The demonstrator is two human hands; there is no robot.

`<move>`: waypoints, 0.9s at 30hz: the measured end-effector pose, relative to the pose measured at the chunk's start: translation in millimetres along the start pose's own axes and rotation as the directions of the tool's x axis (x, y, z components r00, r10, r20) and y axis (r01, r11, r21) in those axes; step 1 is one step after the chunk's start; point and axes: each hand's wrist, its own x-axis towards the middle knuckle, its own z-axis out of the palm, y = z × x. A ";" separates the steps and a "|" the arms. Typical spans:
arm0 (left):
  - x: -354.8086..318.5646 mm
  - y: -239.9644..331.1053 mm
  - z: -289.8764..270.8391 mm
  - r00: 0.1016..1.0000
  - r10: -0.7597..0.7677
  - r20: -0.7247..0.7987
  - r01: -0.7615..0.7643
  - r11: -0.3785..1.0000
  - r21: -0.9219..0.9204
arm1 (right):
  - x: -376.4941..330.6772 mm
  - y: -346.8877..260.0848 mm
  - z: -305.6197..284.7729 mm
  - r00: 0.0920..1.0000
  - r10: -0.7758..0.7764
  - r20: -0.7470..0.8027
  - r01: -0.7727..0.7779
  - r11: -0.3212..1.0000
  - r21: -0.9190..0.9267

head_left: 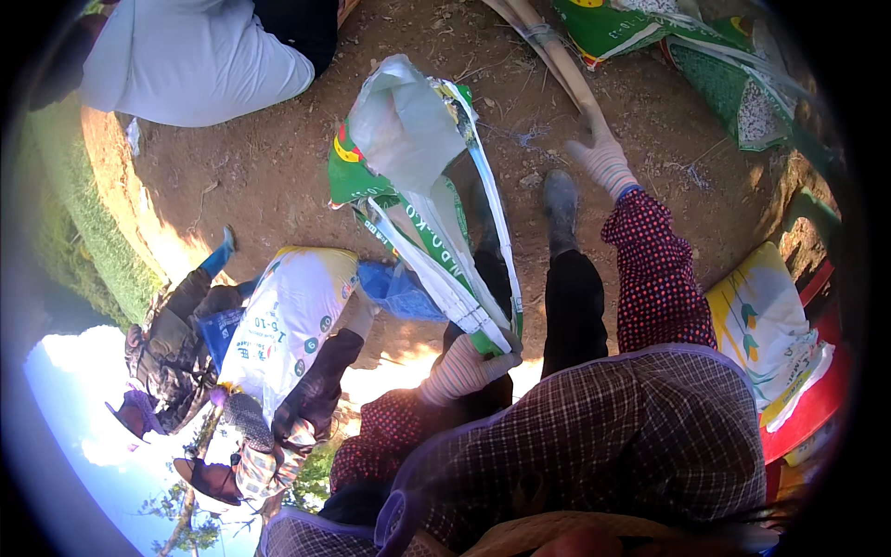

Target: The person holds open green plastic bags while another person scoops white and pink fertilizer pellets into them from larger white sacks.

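Note:
My left hand (464,367), in a striped glove, grips the lower edge of an empty green-and-white woven sack (422,176). The sack hangs open in front of me, with its white inside showing at the top. My right hand (603,160), in a pale glove, is stretched forward with its fingers spread. It holds nothing and hovers just below a wooden pole (557,56) lying on the dirt. My dark boots (560,209) stand on the bare earth between the two hands.
At the left, another person (176,343) holds a full white sack (288,316) beside a blue bag (399,290). A person in white (195,56) is at the top left. More sacks lie at the top right (668,37) and right (766,325), by a red container (817,399).

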 end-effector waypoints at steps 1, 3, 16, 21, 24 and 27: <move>-9.8 26.7 5.0 0.997 -0.016 0.076 0.012 0.998 0.055 | -22.5 -31.1 -5.3 0.975 0.125 0.185 -0.106 0.988 -0.112; -30.5 73.6 16.7 0.968 -0.040 0.247 -0.002 0.986 0.167 | -53.9 -52.3 -8.8 0.924 0.307 0.226 -0.275 0.947 -0.166; -88.2 126.4 -21.5 0.969 -0.242 0.051 0.228 0.954 0.196 | -178.1 82.3 -113.0 0.350 0.840 -0.414 0.495 0.210 0.843; -34.2 140.7 47.7 0.990 -0.029 -0.135 0.040 0.996 0.075 | -297.0 77.4 -181.1 0.430 0.901 -0.060 0.769 -0.331 0.546; -7.5 162.1 97.3 0.969 0.028 -0.247 0.018 0.983 0.183 | -339.6 151.8 -166.4 0.328 0.944 -0.024 0.830 -0.276 0.485; 3.4 173.4 132.3 0.917 0.246 -0.312 -0.156 0.945 0.286 | -362.0 221.4 -130.6 0.330 0.943 0.042 0.741 -0.286 0.607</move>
